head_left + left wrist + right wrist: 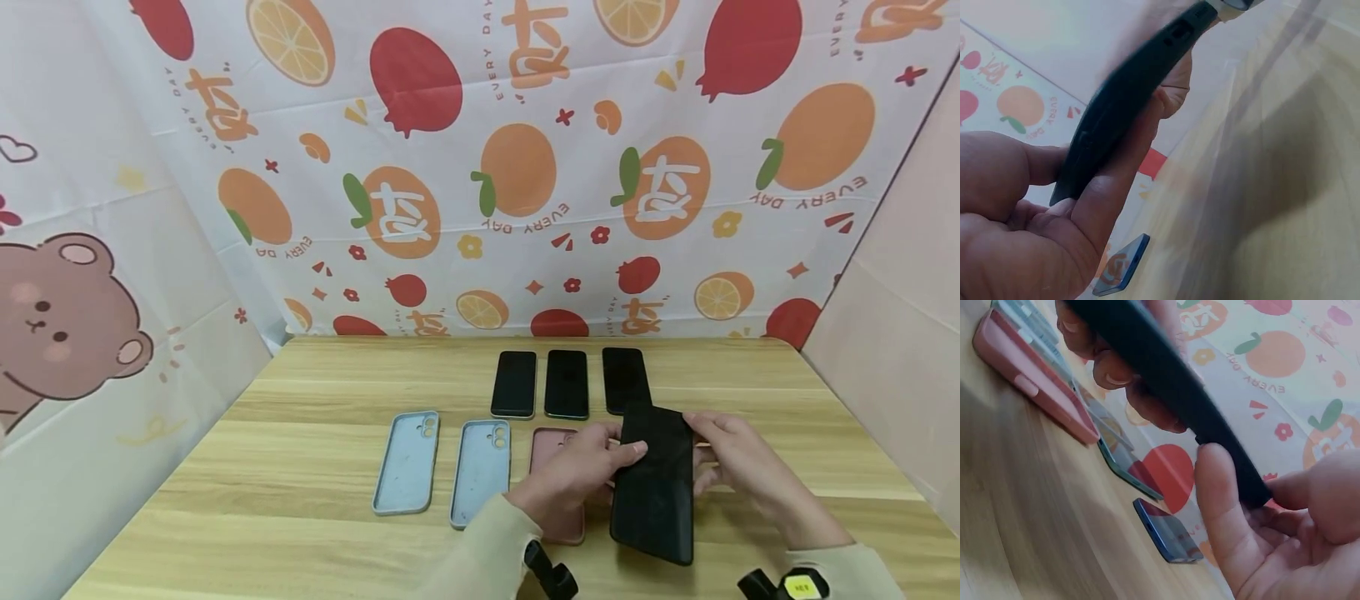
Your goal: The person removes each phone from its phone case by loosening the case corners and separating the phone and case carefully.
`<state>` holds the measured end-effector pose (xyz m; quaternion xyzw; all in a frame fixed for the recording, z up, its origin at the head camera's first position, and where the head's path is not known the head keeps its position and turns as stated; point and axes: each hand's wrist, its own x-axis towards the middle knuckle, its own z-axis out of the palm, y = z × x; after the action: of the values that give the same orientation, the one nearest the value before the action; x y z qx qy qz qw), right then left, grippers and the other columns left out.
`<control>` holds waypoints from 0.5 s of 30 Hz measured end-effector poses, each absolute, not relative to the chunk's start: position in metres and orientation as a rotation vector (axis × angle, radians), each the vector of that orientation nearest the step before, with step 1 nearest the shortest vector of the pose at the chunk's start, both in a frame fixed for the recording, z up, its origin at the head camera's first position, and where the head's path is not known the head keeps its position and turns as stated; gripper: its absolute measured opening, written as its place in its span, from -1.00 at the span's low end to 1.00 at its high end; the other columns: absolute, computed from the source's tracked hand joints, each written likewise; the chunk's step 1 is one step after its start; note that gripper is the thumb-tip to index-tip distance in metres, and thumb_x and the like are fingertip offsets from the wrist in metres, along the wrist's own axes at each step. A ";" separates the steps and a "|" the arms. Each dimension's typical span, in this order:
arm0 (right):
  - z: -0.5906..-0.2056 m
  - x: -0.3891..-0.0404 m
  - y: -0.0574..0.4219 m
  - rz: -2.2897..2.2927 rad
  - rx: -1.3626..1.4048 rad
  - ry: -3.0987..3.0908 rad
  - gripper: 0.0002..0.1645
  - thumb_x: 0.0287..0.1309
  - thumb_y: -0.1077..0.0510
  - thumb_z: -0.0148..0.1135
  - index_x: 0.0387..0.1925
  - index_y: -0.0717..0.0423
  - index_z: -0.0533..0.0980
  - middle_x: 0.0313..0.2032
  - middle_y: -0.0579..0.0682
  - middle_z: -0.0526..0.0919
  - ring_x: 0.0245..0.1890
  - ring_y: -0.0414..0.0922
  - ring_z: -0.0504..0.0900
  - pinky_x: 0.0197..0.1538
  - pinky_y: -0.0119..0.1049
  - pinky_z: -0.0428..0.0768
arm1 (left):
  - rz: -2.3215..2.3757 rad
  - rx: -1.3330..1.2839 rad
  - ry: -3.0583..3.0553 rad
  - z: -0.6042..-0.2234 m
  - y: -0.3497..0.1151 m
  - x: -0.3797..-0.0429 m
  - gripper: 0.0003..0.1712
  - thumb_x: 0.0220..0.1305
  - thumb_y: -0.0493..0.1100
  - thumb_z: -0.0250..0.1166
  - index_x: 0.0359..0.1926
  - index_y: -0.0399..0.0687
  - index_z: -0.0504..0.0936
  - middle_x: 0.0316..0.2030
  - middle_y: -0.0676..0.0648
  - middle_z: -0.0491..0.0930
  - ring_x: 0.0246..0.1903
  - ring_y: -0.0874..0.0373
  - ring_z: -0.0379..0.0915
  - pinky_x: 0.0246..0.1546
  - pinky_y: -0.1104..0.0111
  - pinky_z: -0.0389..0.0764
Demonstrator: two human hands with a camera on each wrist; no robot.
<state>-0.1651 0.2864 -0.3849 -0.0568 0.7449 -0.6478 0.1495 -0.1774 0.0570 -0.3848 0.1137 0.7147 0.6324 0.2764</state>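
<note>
Both hands hold a dark phone case (654, 492), tilted up above the front right of the table. On its left edge my left hand (581, 467) pinches it, thumb on the near face and fingers behind. My right hand (738, 454) grips the upper right corner between thumb and fingers. In the left wrist view the case's side (1119, 103) looks curved, with a small cutout toward one end. I cannot tell whether a phone sits in it. Beneath the left forearm lies a pink phone case (566, 525), partly hidden.
Two light blue cases, the left one (407, 462) and the right one (480, 467), lie left of the pink case. Behind them are three dark phones: left (514, 383), middle (567, 383) and right (626, 379). A fruit-print cloth (450, 275) hangs behind the wooden table (300, 467).
</note>
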 end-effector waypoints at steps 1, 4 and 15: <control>-0.385 -0.165 0.287 -1.886 -0.189 2.107 -0.41 0.55 -0.17 -0.21 -0.01 0.28 0.47 -0.40 -0.03 0.66 -0.46 -0.16 0.67 -0.43 -0.17 0.72 | 1.698 0.314 1.915 -0.384 0.056 -0.178 -0.79 0.43 -0.01 0.20 -0.07 -0.01 0.57 -0.35 -0.08 0.74 -0.41 0.14 0.67 -0.31 0.18 0.74; -0.384 -0.165 0.287 -1.957 -0.236 2.012 -0.41 0.53 -0.22 -0.24 -0.05 0.16 0.51 -0.36 -0.07 0.69 -0.43 -0.18 0.68 -0.47 -0.24 0.71 | 1.697 0.343 1.897 -0.382 0.054 -0.179 -0.77 0.43 0.00 0.18 -0.06 -0.02 0.58 -0.33 -0.09 0.75 -0.38 0.15 0.68 -0.26 0.18 0.75; -0.384 -0.161 0.280 -2.060 -0.200 1.966 -0.35 0.51 -0.29 -0.31 -0.37 0.01 0.53 -0.58 -0.18 0.56 -0.63 -0.24 0.56 -0.56 -0.33 0.62 | 1.686 0.456 1.841 -0.378 0.052 -0.178 -0.69 0.50 -0.05 0.08 0.09 -0.09 0.58 -0.24 -0.17 0.75 -0.26 0.10 0.70 -0.18 0.11 0.74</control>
<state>-0.1614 0.2803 -0.3838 -0.0693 0.6816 -0.7142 0.1433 -0.1777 0.0518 -0.3782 0.1715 0.6927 0.6344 0.2973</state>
